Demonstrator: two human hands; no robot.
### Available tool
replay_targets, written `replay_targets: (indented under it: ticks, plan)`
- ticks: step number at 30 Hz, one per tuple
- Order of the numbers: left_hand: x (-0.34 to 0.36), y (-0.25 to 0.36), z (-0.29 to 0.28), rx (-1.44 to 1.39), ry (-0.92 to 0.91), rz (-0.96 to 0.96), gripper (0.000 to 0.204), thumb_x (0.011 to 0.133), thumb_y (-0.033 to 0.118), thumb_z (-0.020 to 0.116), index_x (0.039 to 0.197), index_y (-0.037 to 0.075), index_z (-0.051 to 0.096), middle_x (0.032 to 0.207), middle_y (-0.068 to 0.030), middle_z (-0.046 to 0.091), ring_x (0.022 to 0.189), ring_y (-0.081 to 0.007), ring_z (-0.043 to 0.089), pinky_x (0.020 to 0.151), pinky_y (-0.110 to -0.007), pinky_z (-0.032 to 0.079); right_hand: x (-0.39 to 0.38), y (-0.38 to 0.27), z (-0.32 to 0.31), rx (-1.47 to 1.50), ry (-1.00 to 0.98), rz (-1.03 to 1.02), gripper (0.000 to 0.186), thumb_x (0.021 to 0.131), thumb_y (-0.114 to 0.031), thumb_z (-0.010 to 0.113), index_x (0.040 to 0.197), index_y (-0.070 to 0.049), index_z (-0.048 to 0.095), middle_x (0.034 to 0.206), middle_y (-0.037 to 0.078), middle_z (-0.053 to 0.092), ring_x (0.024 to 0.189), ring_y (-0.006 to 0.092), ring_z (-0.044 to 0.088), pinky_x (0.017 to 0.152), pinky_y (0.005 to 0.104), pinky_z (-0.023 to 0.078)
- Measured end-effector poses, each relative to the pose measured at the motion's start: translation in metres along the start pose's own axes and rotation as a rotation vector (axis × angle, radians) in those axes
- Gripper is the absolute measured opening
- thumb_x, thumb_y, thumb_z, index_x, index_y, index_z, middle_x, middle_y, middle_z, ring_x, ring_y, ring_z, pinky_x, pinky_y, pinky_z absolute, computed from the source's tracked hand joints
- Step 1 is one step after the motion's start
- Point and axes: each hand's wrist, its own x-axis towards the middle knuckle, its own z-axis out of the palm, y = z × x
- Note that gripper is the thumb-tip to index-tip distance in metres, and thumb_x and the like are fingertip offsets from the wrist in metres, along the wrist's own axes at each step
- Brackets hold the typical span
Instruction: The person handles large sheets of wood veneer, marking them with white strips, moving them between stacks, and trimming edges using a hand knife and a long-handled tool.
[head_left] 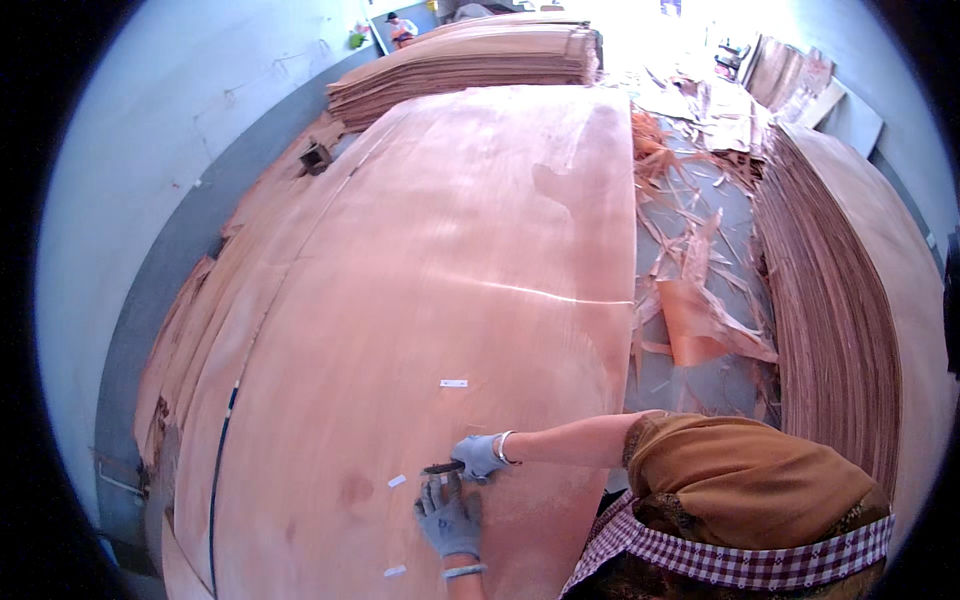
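Observation:
A large reddish-brown wood veneer sheet (370, 300) lies under both of my hands. My right hand (480, 456), in a blue-grey glove, reaches in from the right and is closed on a narrow dark tool (443, 468); its exact kind is too small to tell. Just below it, my left hand (450, 518), gloved alike, lies on the sheet with fingers stretched out and fingertips close to the tool. Small white strips sit on the veneer: one strip (453, 383) farther off, a second strip (397, 481) left of my hands, and a third strip (395, 571) nearer.
Along the left side runs a long thin dark rod (222, 450). Tall veneer stacks stand at the far end (470, 65) and on the right (830, 290). Torn veneer scraps (695, 320) litter the floor between. Another person (401, 30) is at the far left, by the wall.

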Motion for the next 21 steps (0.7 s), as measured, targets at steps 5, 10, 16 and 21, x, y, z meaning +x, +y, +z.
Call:
replay_targets:
  ticks: [5, 10, 16, 21]
  plan:
    - [0.014, 0.007, -0.015, -0.081, -0.228, -0.033, 0.033, 0.077, 0.033, 0.057, 0.104, 0.014, 0.057, 0.106, -0.0049, 0.056, 0.103, -0.0239, 0.05, 0.086, -0.041, 0.039, -0.038, -0.012, 0.024, 0.233, -0.156, -0.206, 0.02, 0.078, -0.015, 0.059, 0.095, -0.004, 0.062, 0.069, 0.006, 0.061, 0.057, 0.0138, 0.059, 0.049, 0.0298, 0.048]
    - [-0.042, 0.02, -0.052, -0.257, 0.195, 0.078, 0.026, 0.08, 0.023, 0.056, 0.104, 0.013, 0.059, 0.105, -0.0127, 0.056, 0.099, -0.0298, 0.054, 0.081, -0.039, 0.044, -0.1, -0.018, 0.029, 0.671, -0.139, -0.217, 0.049, 0.085, -0.016, 0.058, 0.13, -0.003, 0.041, 0.103, 0.007, 0.057, 0.081, 0.012, 0.058, 0.064, 0.0245, 0.049]
    - [-0.296, 0.071, -0.144, -0.526, -0.264, -0.321, 0.028, 0.08, 0.019, 0.054, 0.105, 0.008, 0.061, 0.108, -0.0154, 0.06, 0.092, -0.0315, 0.059, 0.082, -0.04, 0.047, -0.172, -0.049, 0.134, 0.448, -0.122, 0.019, 0.029, 0.084, -0.028, 0.064, 0.095, -0.002, 0.058, 0.074, 0.004, 0.063, 0.061, 0.0092, 0.059, 0.05, 0.0204, 0.043]
    - [-0.538, 0.151, -0.172, -1.022, 0.045, -0.825, 0.021, 0.082, 0.013, 0.053, 0.097, 0.001, 0.061, 0.096, -0.0139, 0.063, 0.078, -0.0239, 0.061, 0.071, -0.034, 0.049, -0.223, -0.115, 0.34, 0.298, -0.492, -0.012, 0.024, 0.085, -0.027, 0.064, 0.088, -0.003, 0.062, 0.071, -0.001, 0.057, 0.064, 0.0082, 0.053, 0.059, 0.0227, 0.043]
